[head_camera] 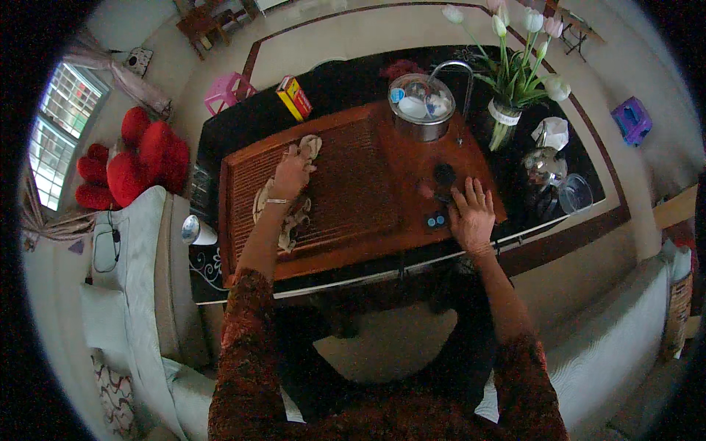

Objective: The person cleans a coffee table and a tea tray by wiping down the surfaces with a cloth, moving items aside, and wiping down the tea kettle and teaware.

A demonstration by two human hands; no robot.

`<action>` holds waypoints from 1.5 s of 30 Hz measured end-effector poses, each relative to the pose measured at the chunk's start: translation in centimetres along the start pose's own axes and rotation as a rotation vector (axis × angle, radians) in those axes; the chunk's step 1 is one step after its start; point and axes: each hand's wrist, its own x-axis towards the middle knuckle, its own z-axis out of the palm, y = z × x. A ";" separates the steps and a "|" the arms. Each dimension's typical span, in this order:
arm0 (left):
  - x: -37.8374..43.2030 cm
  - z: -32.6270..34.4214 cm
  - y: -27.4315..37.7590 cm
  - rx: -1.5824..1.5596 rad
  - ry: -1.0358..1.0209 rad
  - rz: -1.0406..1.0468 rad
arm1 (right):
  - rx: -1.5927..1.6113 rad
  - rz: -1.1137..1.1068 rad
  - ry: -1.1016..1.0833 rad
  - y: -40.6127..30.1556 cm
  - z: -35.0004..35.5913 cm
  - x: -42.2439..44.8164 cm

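Observation:
My left hand [292,172] is over the left part of a brown wooden tea tray [353,182], which has a slatted surface. Its fingers meet the near side of a small beige cup [311,145]; whether they grip it is hard to see. Several more beige pieces of a tea set [288,236] are beside and under that wrist, partly hidden by the forearm. My right hand [473,218] rests palm down, fingers spread, at the tray's right side. Close to its fingertips are a round black plate [444,174] and two small blue-lit buttons [435,220].
A lidded metal pot [422,113] stands at the tray's back right, under a curved metal spout [469,82]. Tulips in a glass vase [503,124], a shiny metal kettle [543,165] and a clear plastic container [575,194] are rightward. A yellow-red box [295,99] and white cup [199,230] flank the tray.

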 end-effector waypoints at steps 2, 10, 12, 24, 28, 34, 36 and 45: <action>0.8 -0.8 -0.6 0.157 0.058 0.018 | 0.028 0.017 -0.026 -0.1 -0.1 0.1; 6.9 -2.8 8.6 0.370 0.494 0.541 | -0.022 0.034 -0.006 0.5 -1.1 0.4; 7.7 4.0 7.6 0.327 0.494 0.440 | -0.034 0.024 0.007 0.7 -1.0 0.4; 12.1 13.7 9.5 0.208 0.356 0.420 | 0.003 0.052 -0.130 -0.3 -1.4 0.7; 11.5 13.0 10.8 0.095 0.161 0.279 | 0.012 0.049 -0.098 -0.1 -1.3 0.8; 6.8 13.1 11.7 -0.165 -0.056 0.356 | 0.006 0.064 -0.078 0.0 -1.3 0.9; 7.0 13.9 12.7 -0.101 0.016 0.299 | -0.035 0.058 -0.093 0.8 -1.3 0.5; 14.2 13.3 10.8 0.354 0.372 0.263 | 0.017 0.060 -0.119 -0.4 -1.4 0.2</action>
